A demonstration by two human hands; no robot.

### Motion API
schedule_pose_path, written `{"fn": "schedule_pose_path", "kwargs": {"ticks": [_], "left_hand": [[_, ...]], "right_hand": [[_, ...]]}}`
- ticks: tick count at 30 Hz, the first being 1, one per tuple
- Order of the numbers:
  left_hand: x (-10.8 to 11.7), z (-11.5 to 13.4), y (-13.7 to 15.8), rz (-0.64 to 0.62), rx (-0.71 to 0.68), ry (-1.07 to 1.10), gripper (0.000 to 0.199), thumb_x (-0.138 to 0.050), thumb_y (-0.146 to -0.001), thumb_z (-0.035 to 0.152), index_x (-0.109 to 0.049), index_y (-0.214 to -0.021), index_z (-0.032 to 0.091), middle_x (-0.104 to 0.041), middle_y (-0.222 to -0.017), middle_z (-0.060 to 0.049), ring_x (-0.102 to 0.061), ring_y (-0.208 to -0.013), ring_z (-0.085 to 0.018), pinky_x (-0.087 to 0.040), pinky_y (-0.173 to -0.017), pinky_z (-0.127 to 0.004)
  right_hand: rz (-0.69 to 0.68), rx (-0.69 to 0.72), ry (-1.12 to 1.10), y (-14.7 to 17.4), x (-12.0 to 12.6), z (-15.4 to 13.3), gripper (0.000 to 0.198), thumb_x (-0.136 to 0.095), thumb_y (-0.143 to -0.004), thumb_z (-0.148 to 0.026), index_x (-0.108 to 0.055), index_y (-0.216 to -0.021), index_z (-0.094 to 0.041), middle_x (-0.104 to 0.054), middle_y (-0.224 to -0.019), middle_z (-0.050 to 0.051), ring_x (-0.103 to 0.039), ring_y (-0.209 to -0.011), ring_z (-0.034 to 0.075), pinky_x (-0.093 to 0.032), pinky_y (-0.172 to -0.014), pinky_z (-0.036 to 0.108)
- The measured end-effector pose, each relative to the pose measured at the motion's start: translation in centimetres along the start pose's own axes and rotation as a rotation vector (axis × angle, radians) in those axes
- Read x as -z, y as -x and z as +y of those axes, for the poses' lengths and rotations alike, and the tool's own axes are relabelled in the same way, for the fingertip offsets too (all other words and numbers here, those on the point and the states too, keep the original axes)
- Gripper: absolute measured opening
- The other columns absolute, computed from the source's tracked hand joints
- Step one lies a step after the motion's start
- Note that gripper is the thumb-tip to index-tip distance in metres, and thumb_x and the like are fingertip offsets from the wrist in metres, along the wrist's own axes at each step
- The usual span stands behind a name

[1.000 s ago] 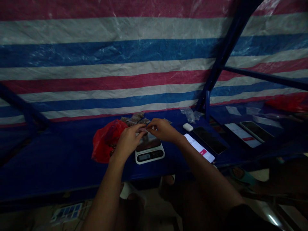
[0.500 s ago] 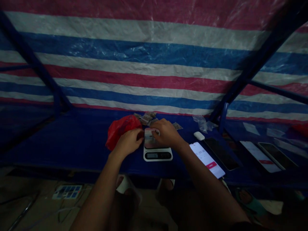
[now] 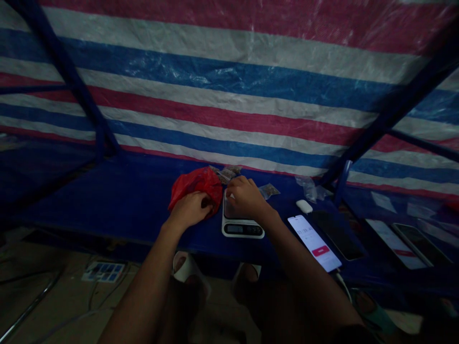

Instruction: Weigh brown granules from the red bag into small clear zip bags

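My left hand [image 3: 190,209] rests over the near side of a crumpled red plastic bag [image 3: 188,181]. Its fingers curl in toward the thumb at the bag's opening; what they hold, if anything, is too dark to make out. Just right of the bag is a small white digital scale [image 3: 228,229] with a shiny square pan. Over that pan hovers my right hand [image 3: 245,196], thumb and fingers drawn together in a pinch. Anything between those fingertips is too small to name, and the hand hides much of the pan. The scale's display is too dim to read.
Small clear bags with brownish contents [image 3: 229,173] lie behind the scale, another such bag [image 3: 268,190] to its right. Farther right are clear plastic bags [image 3: 309,188], a white earphone case [image 3: 304,206], a lit phone [image 3: 315,243] and a dark phone [image 3: 339,235]. Blue bars [image 3: 71,81] flank the bench.
My left hand has shifted from the scale's left edge back over the red bag. My right hand stays above the pan, its fingers drawn up. The view has turned slightly left.
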State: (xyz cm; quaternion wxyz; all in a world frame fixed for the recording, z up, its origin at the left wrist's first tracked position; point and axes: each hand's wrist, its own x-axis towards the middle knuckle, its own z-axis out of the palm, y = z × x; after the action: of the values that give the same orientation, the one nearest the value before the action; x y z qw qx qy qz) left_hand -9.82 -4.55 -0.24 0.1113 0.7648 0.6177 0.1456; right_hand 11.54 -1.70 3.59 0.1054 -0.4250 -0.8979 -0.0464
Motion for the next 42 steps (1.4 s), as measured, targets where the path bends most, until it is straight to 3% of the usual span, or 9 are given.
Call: {"fn": "schedule_pose_path", "kwargs": {"ticks": [5, 9, 12, 16, 20, 23, 27, 31, 42], "left_hand": [[-0.1, 0.2, 0.6, -0.025, -0.021, -0.022, 0.049, -0.072, -0.078, 0.063, -0.074, -0.107, 0.023, -0.073, -0.117, -0.01, -0.069, -0.104, -0.03, -0.053, -0.086, -0.037], [-0.2, -0.1, 0.6, -0.017, -0.016, -0.011, 0.024, -0.061, -0.091, 0.043, -0.077, -0.098, 0.026, -0.075, -0.116, -0.007, -0.071, -0.103, -0.025, -0.051, -0.086, -0.032], [-0.2, -0.6, 0.4, 0.026, 0.05, -0.007, 0.026, -0.052, -0.096, 0.036, -0.076, -0.094, 0.027, -0.077, -0.11, -0.005, -0.072, -0.098, -0.025, -0.051, -0.081, -0.033], [-0.2, -0.6, 0.2, 0.149, 0.104, 0.02, 0.021, -0.055, -0.094, 0.031, -0.073, -0.103, 0.025, -0.075, -0.11, -0.006, -0.07, -0.099, -0.026, -0.052, -0.083, -0.036], [-1.0, 0.9, -0.1, 0.25, -0.042, 0.02, 0.023, -0.054, -0.092, 0.017, -0.071, -0.107, 0.023, -0.068, -0.114, -0.007, -0.064, -0.106, -0.024, -0.052, -0.089, -0.036], [-2.0, 2.1, -0.5, 0.206, -0.145, -0.055, 0.032, -0.049, -0.093, 0.013, -0.075, -0.107, 0.026, -0.064, -0.113, -0.008, -0.06, -0.107, -0.025, -0.051, -0.093, -0.037], [-3.1, 2.4, -1.4, 0.14, -0.07, -0.188, 0.029, -0.061, -0.091, 0.03, -0.075, -0.115, 0.021, -0.06, -0.119, -0.013, -0.055, -0.112, -0.032, -0.051, -0.095, -0.043], [-3.4, 1.7, -2.3, 0.093, -0.013, -0.239, 0.038, -0.061, -0.092, 0.042, -0.074, -0.118, 0.018, -0.058, -0.125, -0.016, -0.054, -0.114, -0.034, -0.05, -0.096, -0.045], [-3.3, 0.8, -2.8, 0.093, -0.044, -0.135, 0.021, -0.06, -0.093, 0.027, -0.077, -0.102, 0.019, -0.065, -0.114, -0.012, -0.058, -0.109, -0.027, -0.046, -0.104, -0.043]], "right_hand": [[0.176, -0.103, -0.187, 1.1, 1.0, 2.2, 0.018, -0.057, -0.097, -0.022, -0.074, -0.105, -0.018, -0.074, -0.11, 0.009, -0.061, -0.109, 0.026, -0.043, -0.094, 0.037], [0.179, -0.175, -0.226, 2.1, 0.6, 3.9, 0.015, -0.061, -0.095, -0.021, -0.075, -0.099, -0.019, -0.076, -0.103, 0.008, -0.064, -0.101, 0.025, -0.045, -0.091, 0.036], [0.156, -0.175, -0.26, 2.5, 0.1, 4.3, 0.014, -0.062, -0.095, -0.022, -0.076, -0.099, -0.02, -0.076, -0.101, 0.007, -0.065, -0.102, 0.025, -0.046, -0.092, 0.036], [0.144, -0.15, -0.302, 2.5, -0.1, 4.1, 0.014, -0.063, -0.094, -0.022, -0.077, -0.096, -0.022, -0.077, -0.102, 0.006, -0.066, -0.102, 0.025, -0.046, -0.09, 0.036], [0.13, -0.129, -0.33, 2.6, -0.1, 4.2, 0.016, -0.062, -0.096, -0.021, -0.077, -0.092, -0.021, -0.077, -0.101, 0.006, -0.066, -0.099, 0.024, -0.047, -0.089, 0.036], [0.135, -0.126, -0.352, 2.7, -0.1, 4.7, 0.016, -0.061, -0.097, -0.021, -0.077, -0.094, -0.021, -0.077, -0.104, 0.007, -0.066, -0.098, 0.023, -0.047, -0.092, 0.036], [0.163, -0.156, -0.376, 3.0, -0.1, 5.0, 0.016, -0.06, -0.097, -0.02, -0.076, -0.099, -0.019, -0.076, -0.106, 0.009, -0.066, -0.1, 0.023, -0.047, -0.092, 0.036], [0.169, -0.15, -0.4, 3.1, 0.0, 4.9, 0.017, -0.06, -0.097, -0.02, -0.076, -0.096, -0.019, -0.076, -0.104, 0.009, -0.066, -0.097, 0.022, -0.047, -0.09, 0.036], [0.186, -0.143, -0.428, 3.4, -0.2, 5.2, 0.017, -0.06, -0.096, -0.021, -0.077, -0.098, -0.018, -0.076, -0.103, 0.009, -0.066, -0.095, 0.021, -0.048, -0.086, 0.034]]}}
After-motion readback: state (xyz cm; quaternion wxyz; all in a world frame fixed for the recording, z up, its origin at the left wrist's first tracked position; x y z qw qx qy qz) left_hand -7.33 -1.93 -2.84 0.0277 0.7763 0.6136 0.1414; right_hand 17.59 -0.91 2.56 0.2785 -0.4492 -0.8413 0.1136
